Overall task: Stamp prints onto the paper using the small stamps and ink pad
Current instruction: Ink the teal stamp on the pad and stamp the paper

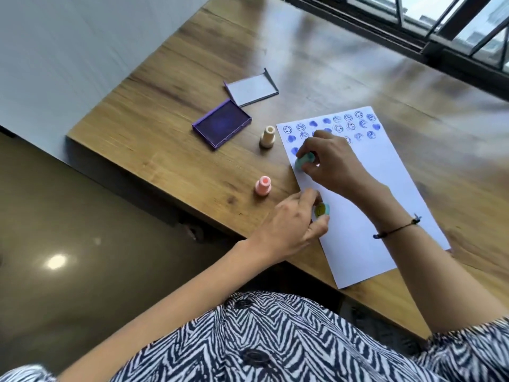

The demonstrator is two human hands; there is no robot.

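A white paper [369,205] lies on the wooden table, its far end covered with several blue smiley and heart prints. My right hand [330,158] grips a teal stamp [304,160] pressed down on the paper's left side, just below the prints. My left hand [292,224] holds a second teal stamp [322,210] tilted up near the paper's left edge, its yellowish smiley face showing. The open purple ink pad [221,124] sits left of the paper.
The ink pad's lid [251,89] lies open side up beyond the pad. A cream stamp [267,137] and a pink stamp [262,186] stand upright between pad and paper. The table edge [154,188] runs close on the left; a window frame [440,37] lies beyond.
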